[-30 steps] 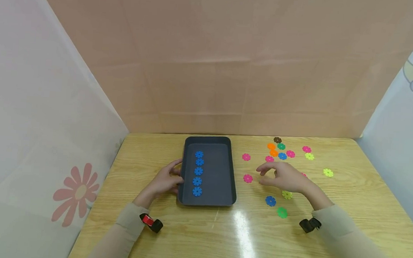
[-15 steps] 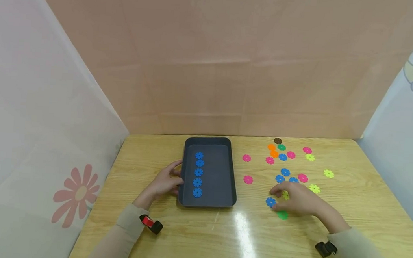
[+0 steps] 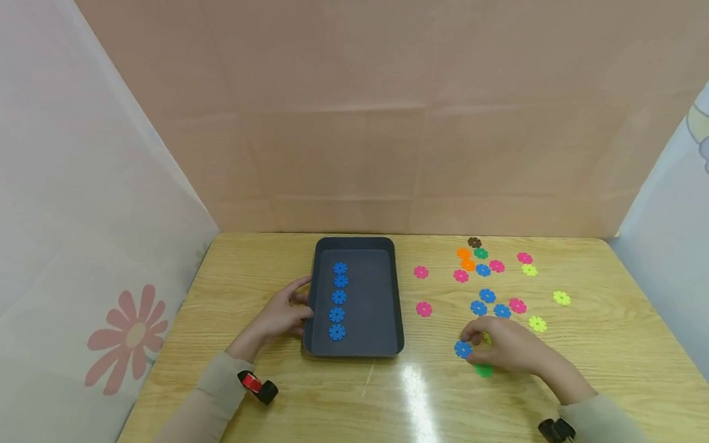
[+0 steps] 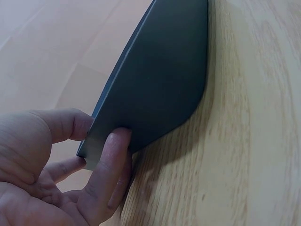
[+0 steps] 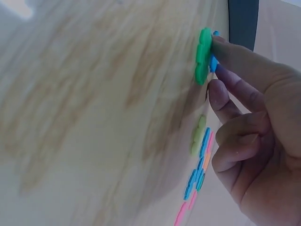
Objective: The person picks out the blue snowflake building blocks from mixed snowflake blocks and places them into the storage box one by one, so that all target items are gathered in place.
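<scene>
A dark grey rectangular tray [image 3: 377, 297] lies on the table with several blue flower-shaped discs [image 3: 339, 297] in a column along its left half. My left hand [image 3: 277, 314] grips the tray's left side, its thumb at the rim and other fingers against the outer wall, as the left wrist view shows. To the right of the tray, my right hand [image 3: 508, 346] pinches a blue flower disc [image 3: 462, 350] between thumb and index finger, close over the table. Beside it is a green disc [image 5: 203, 56], and a yellow-green disc [image 3: 487, 339] is partly hidden under the hand.
More flower discs are scattered on the right of the wooden table [image 3: 331, 410]: blue discs [image 3: 487, 296], pink discs [image 3: 424, 310], yellow discs [image 3: 561, 298], orange discs [image 3: 468, 264] and a brown disc [image 3: 474, 242]. A cloth backdrop [image 3: 335, 146] rises behind the table.
My right hand has moved right and toward the front edge, down to the blue disc, and its fingers have closed on it. The left hand stays on the tray.
</scene>
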A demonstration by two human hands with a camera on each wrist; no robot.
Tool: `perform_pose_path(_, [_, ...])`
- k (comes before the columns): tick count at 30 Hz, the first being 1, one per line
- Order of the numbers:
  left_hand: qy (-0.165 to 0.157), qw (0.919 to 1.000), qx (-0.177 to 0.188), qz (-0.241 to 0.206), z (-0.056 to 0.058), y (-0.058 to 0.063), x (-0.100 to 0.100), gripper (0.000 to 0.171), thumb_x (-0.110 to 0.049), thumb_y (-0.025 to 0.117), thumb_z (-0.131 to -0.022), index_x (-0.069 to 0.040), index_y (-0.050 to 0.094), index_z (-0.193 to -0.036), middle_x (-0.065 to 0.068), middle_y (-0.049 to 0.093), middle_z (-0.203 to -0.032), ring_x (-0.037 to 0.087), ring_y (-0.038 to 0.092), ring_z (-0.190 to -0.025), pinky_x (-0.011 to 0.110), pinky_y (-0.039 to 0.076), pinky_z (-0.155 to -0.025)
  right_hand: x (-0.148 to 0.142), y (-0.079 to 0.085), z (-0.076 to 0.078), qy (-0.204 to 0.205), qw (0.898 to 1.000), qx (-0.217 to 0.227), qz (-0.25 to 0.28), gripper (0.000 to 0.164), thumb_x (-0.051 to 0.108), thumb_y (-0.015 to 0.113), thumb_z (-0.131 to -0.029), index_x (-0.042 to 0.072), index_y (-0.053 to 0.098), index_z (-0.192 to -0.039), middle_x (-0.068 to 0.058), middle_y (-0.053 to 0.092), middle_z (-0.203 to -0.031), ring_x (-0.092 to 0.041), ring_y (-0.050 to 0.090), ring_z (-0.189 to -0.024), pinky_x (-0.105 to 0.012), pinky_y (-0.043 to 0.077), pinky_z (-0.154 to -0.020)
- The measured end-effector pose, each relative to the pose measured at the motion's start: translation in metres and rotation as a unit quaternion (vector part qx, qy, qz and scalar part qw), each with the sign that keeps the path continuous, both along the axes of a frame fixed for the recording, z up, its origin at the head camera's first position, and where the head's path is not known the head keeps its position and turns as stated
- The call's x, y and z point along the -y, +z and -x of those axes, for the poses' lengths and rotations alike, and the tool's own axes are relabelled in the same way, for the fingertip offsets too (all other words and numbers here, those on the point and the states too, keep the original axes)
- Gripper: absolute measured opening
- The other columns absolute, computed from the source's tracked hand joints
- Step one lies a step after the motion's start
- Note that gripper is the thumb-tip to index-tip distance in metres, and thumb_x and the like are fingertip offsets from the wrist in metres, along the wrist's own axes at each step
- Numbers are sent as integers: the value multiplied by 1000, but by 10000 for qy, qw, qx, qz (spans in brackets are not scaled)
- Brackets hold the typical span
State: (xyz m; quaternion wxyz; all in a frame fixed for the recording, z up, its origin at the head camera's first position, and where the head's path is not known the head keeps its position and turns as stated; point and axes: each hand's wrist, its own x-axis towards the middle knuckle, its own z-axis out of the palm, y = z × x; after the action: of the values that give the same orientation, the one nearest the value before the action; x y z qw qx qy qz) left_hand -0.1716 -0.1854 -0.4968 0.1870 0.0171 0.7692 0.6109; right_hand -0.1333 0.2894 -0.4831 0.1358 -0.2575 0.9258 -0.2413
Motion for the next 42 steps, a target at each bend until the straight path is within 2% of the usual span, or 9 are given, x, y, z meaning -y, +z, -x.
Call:
perform_pose_path(13, [-13, 10000, -66, 21, 0, -1, 1, 82, -1, 67, -89, -11, 32, -163, 27, 54, -127, 28, 71, -78, 42, 63, -62, 2, 2, 2, 156, 9996, 186, 169, 23, 25, 84, -87, 26, 69, -105, 17, 65, -95, -7, 61, -90, -32, 55, -78])
perform_pose_path(20, [38, 10000, -17, -24, 1, -1, 0, 82, 0, 68, -89, -12, 34, -163, 25, 54, -125, 28, 71, -78, 42, 63, -62, 3, -1, 2, 369, 9980, 240, 447, 18, 13, 80, -90, 25, 70, -99, 17, 65, -89, -5, 60, -82, -26, 52, -72])
perform_pose_path(23, [62, 10000, -9, -30, 0, -1, -1, 82, 1, 67, -89, -13, 34, -163, 26, 55, -125, 28, 71, -79, 42, 63, -62, 5, -1, 1, 338, 9981, 246, 451, 17, 21, 81, -90, 24, 71, -104, 17, 64, -89, -5, 59, -82, -27, 52, -73])
perform_pose_path(27, [88, 9999, 16, -51, -1, 0, -2, 83, 2, 66, -88, -13, 33, -163, 26, 54, -126, 28, 70, -81, 43, 62, -62, 9, -2, 0, 252, 9992, 101, 300, 32, 38, 82, -89, 21, 72, -114, 17, 61, -89, -5, 58, -84, -29, 53, -76])
perform_pose_path(29, [109, 9999, 43, -55, -1, -1, -2, 84, 2, 66, -88, -14, 34, -163, 26, 54, -126, 28, 71, -82, 43, 62, -62, 13, -2, 0, 214, 9995, -6, 215, 35, 42, 81, -89, 20, 73, -115, 17, 60, -88, -5, 57, -84, -29, 53, -76])
perform_pose_path(35, [76, 9999, 52, -56, 0, -1, -1, 84, 1, 67, -89, -15, 33, -164, 26, 54, -128, 28, 71, -81, 43, 63, -64, 21, -3, -1, 153, 9997, -142, 116, 30, 37, 83, -88, 21, 74, -111, 16, 58, -86, -6, 54, -79, -26, 49, -69])
perform_pose_path(42, [68, 9999, 54, -72, 0, -1, -2, 84, 1, 67, -88, -15, 33, -163, 26, 54, -127, 28, 71, -80, 43, 63, -63, 24, -2, 1, 398, 9989, -104, 208, 27, 30, 83, -89, 18, 73, -111, 16, 60, -89, -5, 55, -81, -28, 52, -71])
